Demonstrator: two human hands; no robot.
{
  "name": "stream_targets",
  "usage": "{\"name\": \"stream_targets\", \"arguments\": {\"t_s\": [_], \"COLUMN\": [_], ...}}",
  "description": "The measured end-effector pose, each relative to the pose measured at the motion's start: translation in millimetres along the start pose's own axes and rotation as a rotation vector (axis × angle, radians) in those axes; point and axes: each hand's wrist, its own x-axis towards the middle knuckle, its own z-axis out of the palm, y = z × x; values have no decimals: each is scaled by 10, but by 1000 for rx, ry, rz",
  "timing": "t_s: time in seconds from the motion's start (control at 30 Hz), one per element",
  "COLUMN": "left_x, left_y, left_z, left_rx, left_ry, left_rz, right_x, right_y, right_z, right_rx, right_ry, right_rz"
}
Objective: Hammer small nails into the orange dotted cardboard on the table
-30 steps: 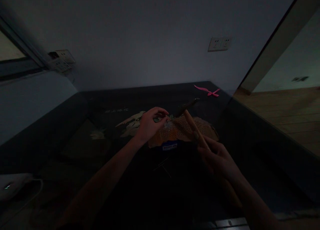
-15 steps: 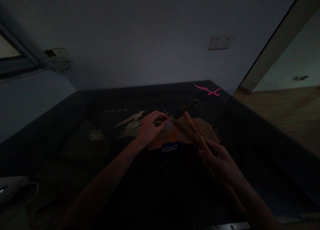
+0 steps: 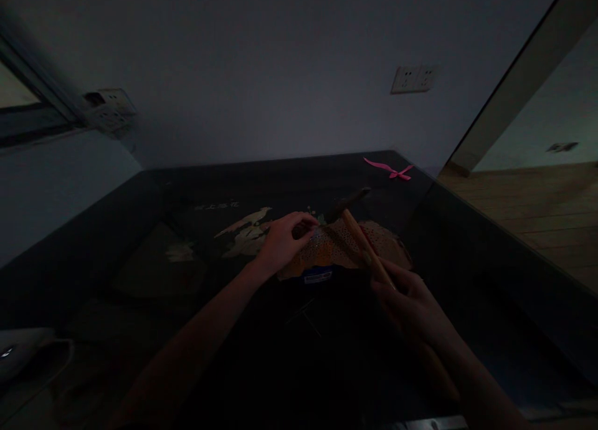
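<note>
A hammer [image 3: 369,249] with a wooden handle and a dark head is gripped in my right hand [image 3: 411,296]; its head is tilted over the upper edge of a brown sheet. This sheet [image 3: 346,246], dotted with many small holes, lies on the dark table. My left hand [image 3: 284,240] is at the sheet's left part, thumb and forefinger pinched together close to the hammer head. What the pinch holds is too small and dark to make out. A blue label [image 3: 318,275] shows at the sheet's near edge.
A pink ribbon [image 3: 395,173] lies at the table's far right corner. Bird and flower pictures [image 3: 247,230] decorate the dark tabletop [image 3: 261,181]. At the lower left is a white object [image 3: 23,349] with a cable. Wall sockets [image 3: 413,79] are above the table.
My left hand's fingers have shifted slightly, with the thumb and forefinger a little higher and further right. The hammer and my right hand have hardly moved.
</note>
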Motion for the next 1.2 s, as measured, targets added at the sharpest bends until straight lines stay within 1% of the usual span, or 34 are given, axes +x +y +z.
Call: {"name": "stream_targets", "arguments": {"t_s": [0.2, 0.3, 0.37, 0.47, 0.53, 0.63, 0.73, 0.8, 0.9, 0.97, 1.07, 1.13, 1.2], "left_x": [8, 17, 21, 27, 32, 36, 34, 31, 28, 27, 28, 30, 35], "left_y": [-30, -56, -86, -128, -138, -124, -101, -94, -91, -88, -84, -82, -78], "left_z": [13, 26, 43, 70, 79, 74, 65, 65, 64, 57, 48, 49, 54], "left_rx": [-84, -113, -136, -174, -198, -176, -109, -114, -161, -152, -94, -85, -113], "left_ry": [-53, -47, -36, -36, -46, -56, -55, -55, -66, -70, -77, -79, -82], "left_rz": [-92, -106, -121, -161, -187, -223, -255, -253, -231, -229, -241, -245, -245], "right_x": [-30, -93, -157, -252, -285, -274, -244, -247, -268, -271, -262, -268, -285], "right_y": [-77, -204, -335, -562, -689, -795, -836, -852, -842, -806, -759, -766, -794], "right_z": [17, -35, -91, -153, -158, -129, -112, -116, -111, -88, -48, -41, -49], "right_rx": [-39, -114, -187, -289, -351, -439, -494, -484, -433, -440, -460, -432, -403], "right_ry": [-6, 31, 32, -9, -63, -153, -205, -208, -177, -161, -189, -187, -154], "right_rz": [-9, -39, -80, -139, -172, -188, -152, -149, -170, -166, -139, -143, -135]}}
